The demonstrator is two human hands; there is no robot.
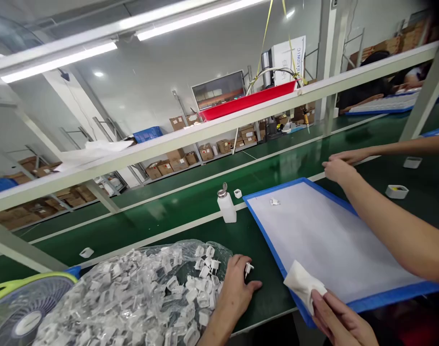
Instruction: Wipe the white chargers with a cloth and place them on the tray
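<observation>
Your left hand (237,288) pinches one white plug (248,268) beside the full bag (132,298); your right hand (336,319) clenches a cloth (302,283). The tray (264,235) bears one part (274,202): barely begun, I judge.

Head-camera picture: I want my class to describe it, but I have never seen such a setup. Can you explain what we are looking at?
One camera, worn on a worker's head, looks forward and down at a green bench. No machine works here, only bare hands. The worker's left hand rests open beside a clear bag of small white plugs, with its fingertips by one loose plug. The right hand pinches a white cloth at the near corner of a blue-edged white tray. The two arms reaching in from the right belong to a co-worker. A white pump bottle stands further back, and a fan is at the lower left.
</observation>
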